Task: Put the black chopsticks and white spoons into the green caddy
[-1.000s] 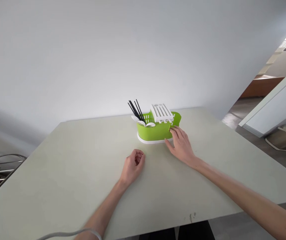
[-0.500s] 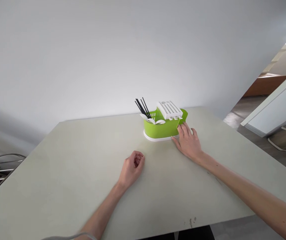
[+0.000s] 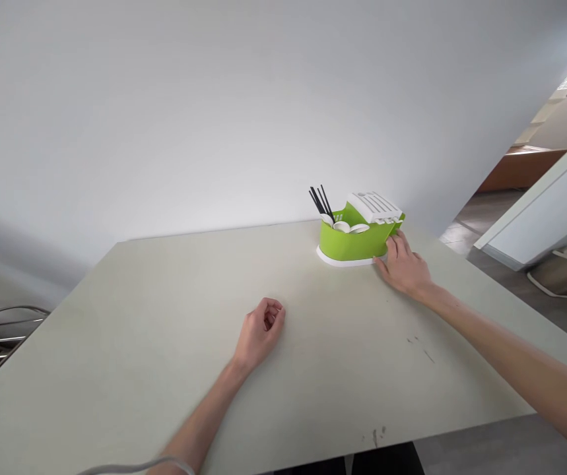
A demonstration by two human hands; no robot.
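Observation:
A green cutlery holder (image 3: pixel 350 245) with a white base stands near the back right of the table, close to the wall. Black chopsticks (image 3: pixel 321 201) lean in its left part beside several white spoons (image 3: pixel 342 226). Over its right part sits a white slotted top (image 3: pixel 375 206). My right hand (image 3: pixel 406 267) grips the holder at its front right, fingers on the green side and thumb down by the base. Nearer to me, my left hand (image 3: pixel 262 331) rests on the tabletop with its fingers curled in, apart from the holder, and nothing shows in it.
The pale table (image 3: pixel 139 343) runs back to a white wall (image 3: pixel 214 132). A metal wire rack (image 3: pixel 3 340) stands beyond its left edge. Off to the right are a white panel (image 3: pixel 545 198) and a bag (image 3: pixel 560 274) on the floor.
The cutlery holder has slid right and slightly back toward the wall, with my right hand moving along on it. My left hand has stayed where it was.

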